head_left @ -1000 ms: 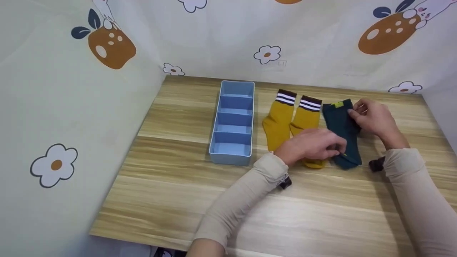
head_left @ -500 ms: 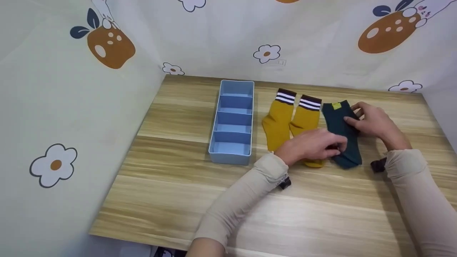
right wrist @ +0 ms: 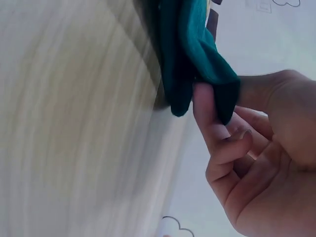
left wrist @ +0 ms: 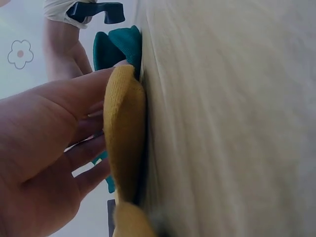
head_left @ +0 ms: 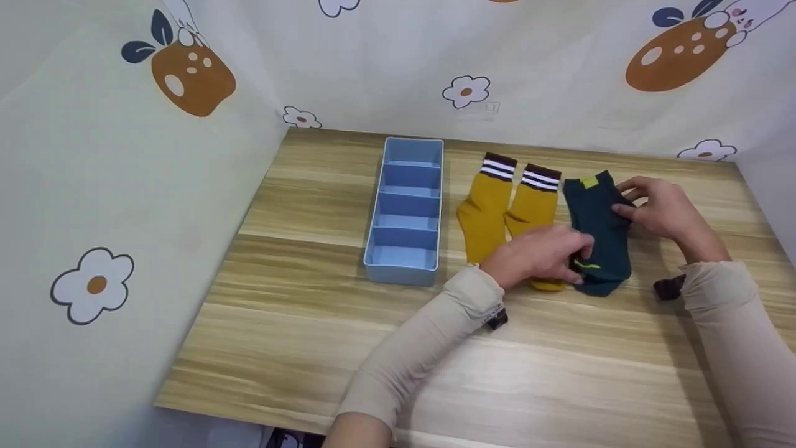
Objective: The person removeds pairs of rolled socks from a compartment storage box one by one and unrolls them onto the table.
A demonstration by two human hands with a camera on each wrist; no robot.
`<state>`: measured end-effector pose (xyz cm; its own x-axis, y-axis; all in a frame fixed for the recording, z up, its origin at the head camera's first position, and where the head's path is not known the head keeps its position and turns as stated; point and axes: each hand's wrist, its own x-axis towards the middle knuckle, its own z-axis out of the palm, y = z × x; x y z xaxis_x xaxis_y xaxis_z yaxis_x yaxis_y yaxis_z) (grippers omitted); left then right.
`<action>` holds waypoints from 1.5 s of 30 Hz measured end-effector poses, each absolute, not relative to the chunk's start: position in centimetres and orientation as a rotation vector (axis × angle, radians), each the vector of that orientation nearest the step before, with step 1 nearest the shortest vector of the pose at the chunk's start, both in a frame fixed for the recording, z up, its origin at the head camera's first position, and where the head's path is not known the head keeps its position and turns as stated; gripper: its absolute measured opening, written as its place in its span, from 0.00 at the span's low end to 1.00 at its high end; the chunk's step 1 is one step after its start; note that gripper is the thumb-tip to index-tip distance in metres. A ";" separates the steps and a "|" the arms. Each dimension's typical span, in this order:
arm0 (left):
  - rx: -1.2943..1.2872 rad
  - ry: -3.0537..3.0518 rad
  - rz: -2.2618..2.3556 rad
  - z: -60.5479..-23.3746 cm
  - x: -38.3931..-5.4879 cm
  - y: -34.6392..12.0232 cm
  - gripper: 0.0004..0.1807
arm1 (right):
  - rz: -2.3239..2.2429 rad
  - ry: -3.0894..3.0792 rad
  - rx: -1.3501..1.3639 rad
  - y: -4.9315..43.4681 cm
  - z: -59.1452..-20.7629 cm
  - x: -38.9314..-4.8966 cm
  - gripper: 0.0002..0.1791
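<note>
On the right of the table, dark green socks (head_left: 600,230) lie one on top of the other, with a yellow-green tag at the cuff. My right hand (head_left: 664,208) pinches the upper green sock's side edge between thumb and index finger; the right wrist view shows the raised fabric (right wrist: 210,61) above another layer. My left hand (head_left: 547,255) reaches over a mustard sock (head_left: 536,205) to the green toe end, its thumb and index finger apart there. Left of it lies a second mustard sock (head_left: 488,211) with a striped cuff. In the left wrist view, a mustard sock (left wrist: 123,133) hides some left fingertips.
A light blue box (head_left: 401,274) with several compartments stands left of the socks. The wood-grain table (head_left: 298,298) meets a patterned wall covering (head_left: 385,74) at the back and left. Dark wrist devices stick out beneath both sleeves.
The right hand has shifted slightly right and toward me, drawing the upper green sock's edge with it. The left thumb and index finger have parted, and the yellow toe line shows between them.
</note>
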<state>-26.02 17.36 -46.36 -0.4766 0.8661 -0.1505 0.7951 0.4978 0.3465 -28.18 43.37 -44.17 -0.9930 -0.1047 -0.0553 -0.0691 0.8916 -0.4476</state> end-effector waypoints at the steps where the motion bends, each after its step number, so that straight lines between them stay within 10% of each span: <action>1: 1.385 2.440 0.316 -46.3 -26.0 17.5 0.28 | -0.707 2.993 -0.128 43.6 -44.2 -28.1 0.24; 15: 1.249 2.447 0.425 -46.2 -25.5 17.2 0.42 | -0.669 3.006 -0.058 48.9 -44.7 -27.3 0.23; 28: 1.546 2.356 0.298 -46.0 -25.3 17.4 0.26 | -0.673 2.987 0.020 49.4 -45.1 -27.2 0.33; 38: 1.515 2.374 0.226 -46.0 -25.1 17.7 0.20 | -0.508 2.884 -0.206 46.4 -43.8 -25.8 0.15; 45: 1.529 2.372 0.243 -46.0 -25.1 17.5 0.17 | -0.378 2.731 -0.265 45.1 -43.1 -24.2 0.38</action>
